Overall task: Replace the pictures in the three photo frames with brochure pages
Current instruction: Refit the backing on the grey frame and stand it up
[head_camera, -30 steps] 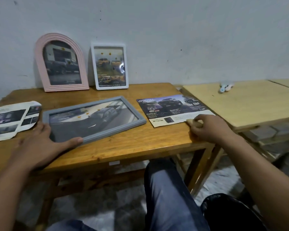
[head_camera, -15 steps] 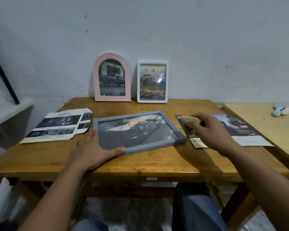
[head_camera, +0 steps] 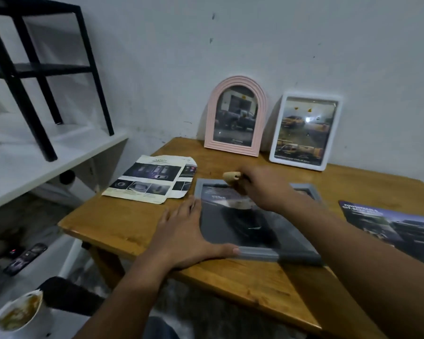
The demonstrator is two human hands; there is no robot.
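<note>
Two frames (head_camera: 235, 118) stand filled by the wall, left hand (head_camera: 189, 238) flat steadying the grey frame (head_camera: 255, 253), right hand (head_camera: 262, 187) gripping a wooden-handled tool (head_camera: 231, 177) over it.

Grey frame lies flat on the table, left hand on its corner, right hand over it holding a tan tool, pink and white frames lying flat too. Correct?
Not quite. In the head view the pink arched frame and white frame stand upright against the wall, not flat. The rest holds: grey frame flat, left hand on its corner, right hand gripping the tan tool above it.
</note>
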